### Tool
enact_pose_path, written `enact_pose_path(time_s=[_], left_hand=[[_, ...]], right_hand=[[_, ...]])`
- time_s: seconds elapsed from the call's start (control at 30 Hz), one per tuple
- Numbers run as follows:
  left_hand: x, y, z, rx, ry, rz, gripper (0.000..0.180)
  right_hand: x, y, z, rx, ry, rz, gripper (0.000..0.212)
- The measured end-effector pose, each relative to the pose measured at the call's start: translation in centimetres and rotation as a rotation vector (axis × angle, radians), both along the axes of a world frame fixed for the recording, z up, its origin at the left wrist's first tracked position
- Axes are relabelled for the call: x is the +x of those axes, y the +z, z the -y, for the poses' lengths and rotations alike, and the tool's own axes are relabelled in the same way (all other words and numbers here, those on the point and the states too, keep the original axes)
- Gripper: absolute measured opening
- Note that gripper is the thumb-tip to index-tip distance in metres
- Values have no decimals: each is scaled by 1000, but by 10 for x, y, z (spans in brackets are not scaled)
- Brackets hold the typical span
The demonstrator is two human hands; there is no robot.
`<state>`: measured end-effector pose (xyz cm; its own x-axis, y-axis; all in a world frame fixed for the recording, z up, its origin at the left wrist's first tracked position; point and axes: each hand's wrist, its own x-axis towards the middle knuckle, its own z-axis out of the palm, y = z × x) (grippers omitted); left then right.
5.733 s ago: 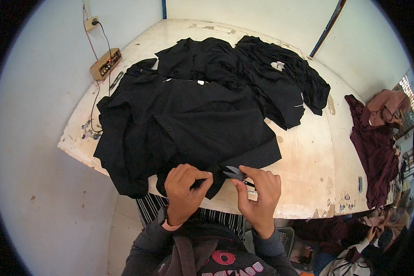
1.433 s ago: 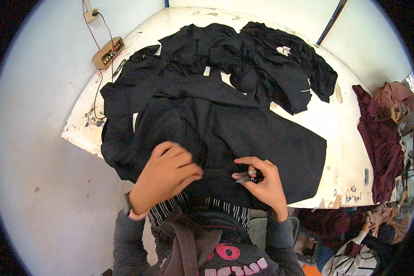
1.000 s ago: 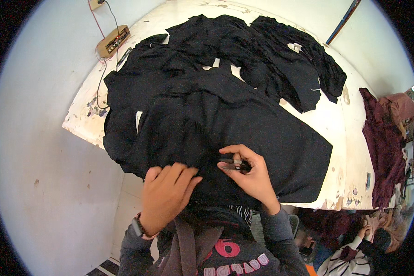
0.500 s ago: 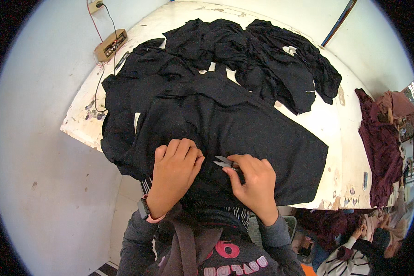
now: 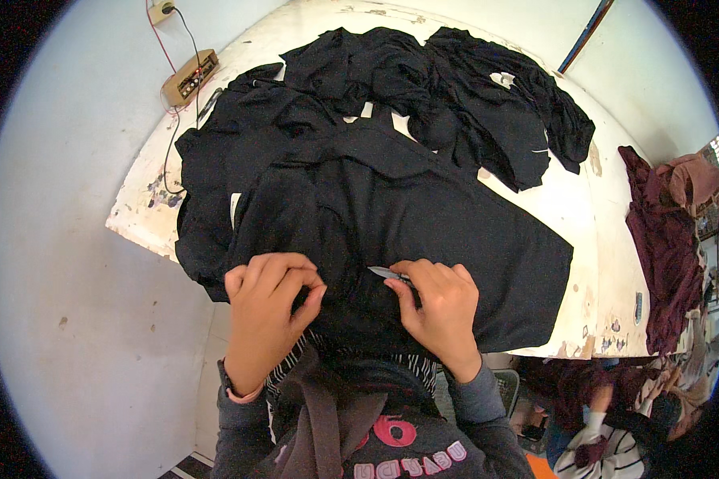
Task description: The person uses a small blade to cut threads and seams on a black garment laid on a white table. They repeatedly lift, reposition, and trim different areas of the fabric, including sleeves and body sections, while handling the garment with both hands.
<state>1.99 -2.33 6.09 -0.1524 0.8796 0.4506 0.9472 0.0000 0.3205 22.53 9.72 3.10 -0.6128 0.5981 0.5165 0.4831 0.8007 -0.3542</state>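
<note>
A large black garment (image 5: pixel 455 239) lies spread over the near part of the table, its lower edge hanging toward me. My left hand (image 5: pixel 272 299) is closed at its near edge, thumb and forefinger pinching the black cloth; the exact spot under the fingers is hidden. To the right, my right hand (image 5: pixel 438 307) grips small thread snips (image 5: pixel 379 272) just over the cloth. Their pointed blades face left toward my left hand and look closed together. A narrow white strip (image 5: pixel 236 209) shows beside the garment's left part.
More black garments (image 5: pixel 359 68) lie crumpled along the far side of the white, worn table (image 5: pixel 579 319). A brown box with cables (image 5: pixel 190 77) stands against the left wall. Maroon cloth (image 5: pixel 663 263) hangs at the right edge, where another person (image 5: pixel 603 451) sits low down.
My left hand has moved left, away from the snips, and its wrist has turned. The snips' blades were apart and now look closed. My right hand has stayed nearly in place.
</note>
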Motion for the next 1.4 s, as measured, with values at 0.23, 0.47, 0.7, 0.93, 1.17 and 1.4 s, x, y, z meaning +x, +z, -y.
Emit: enact_pose_path(time_s=[0.23, 0.47, 0.7, 0.93, 1.17, 1.4], left_hand=[[-9, 22, 33, 98, 413, -66, 19], [36, -19, 6, -105, -12, 3, 39], [49, -32, -19, 200, -169, 956, 31], [44, -25, -20, 231, -80, 1628, 35], [42, -20, -19, 211, -70, 1623, 33], [41, -22, -17, 174, -163, 1502, 32]], right_hand=[[-8, 8, -16, -411, 283, -171, 28], [-14, -15, -58, -554, 351, 7, 23], [3, 31, -43, -666, 343, -290, 20], [-1, 51, -3, -336, 68, -357, 27], [-3, 47, 4, -204, 129, -231, 24], [-2, 45, 1, -238, 149, -300, 22]])
